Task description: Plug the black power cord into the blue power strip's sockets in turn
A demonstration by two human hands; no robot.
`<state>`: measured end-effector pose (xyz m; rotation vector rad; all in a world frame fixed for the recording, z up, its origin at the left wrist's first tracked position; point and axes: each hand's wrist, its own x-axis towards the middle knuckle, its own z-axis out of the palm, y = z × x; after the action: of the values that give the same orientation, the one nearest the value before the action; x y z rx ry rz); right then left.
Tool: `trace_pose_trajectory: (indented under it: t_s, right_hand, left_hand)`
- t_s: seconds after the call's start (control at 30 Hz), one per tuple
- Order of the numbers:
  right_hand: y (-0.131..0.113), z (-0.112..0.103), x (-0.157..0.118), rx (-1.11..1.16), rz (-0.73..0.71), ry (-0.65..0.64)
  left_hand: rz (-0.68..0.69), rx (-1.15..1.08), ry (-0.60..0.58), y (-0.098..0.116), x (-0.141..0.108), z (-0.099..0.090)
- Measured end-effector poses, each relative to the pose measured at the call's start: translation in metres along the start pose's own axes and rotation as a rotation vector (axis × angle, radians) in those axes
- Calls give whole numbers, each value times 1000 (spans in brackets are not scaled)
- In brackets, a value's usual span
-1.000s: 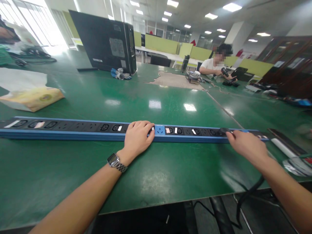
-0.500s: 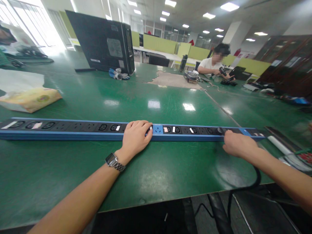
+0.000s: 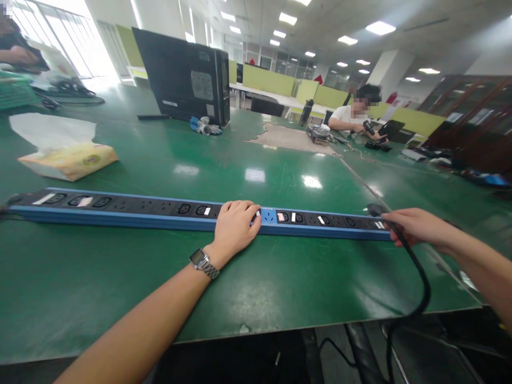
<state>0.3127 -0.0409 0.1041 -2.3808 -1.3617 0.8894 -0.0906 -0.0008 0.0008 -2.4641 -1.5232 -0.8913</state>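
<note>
A long blue-and-black power strip (image 3: 160,223) lies across the green table, with rows of sockets facing up and small white labels on some. My left hand (image 3: 237,226), wearing a metal watch (image 3: 198,258) on its wrist, is wrapped over the strip's middle beside a blue socket (image 3: 269,216). Above the right part of the strip, my right hand (image 3: 416,226) pinches a black power plug (image 3: 375,210), its prongs pointing left and apart from the sockets. From the plug a thick black cable (image 3: 424,288) curves down past the table's front edge.
On the left stands a tissue pack (image 3: 76,160). Behind it are a black computer case (image 3: 180,80) and gloves (image 3: 206,126). Across the table a person (image 3: 352,114) handles a dark device. Another person's arm (image 3: 18,56) shows at far left.
My right hand has pulled the plug up out of the power strip and turned it so its prongs show. My left hand keeps its hold on the strip. The view has shifted slightly.
</note>
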Motion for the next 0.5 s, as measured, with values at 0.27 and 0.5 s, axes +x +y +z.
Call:
trace_pose_trajectory:
  t_s: [0.27, 0.5]
  right_hand:
    - [-56, 57, -27, -93, -279, -54]
    - [-80, 92, -11, -150, -299, -76]
  left_hand:
    - [-13, 5, -9, 0, 0, 1]
    - [-9, 5, -15, 0, 0, 0]
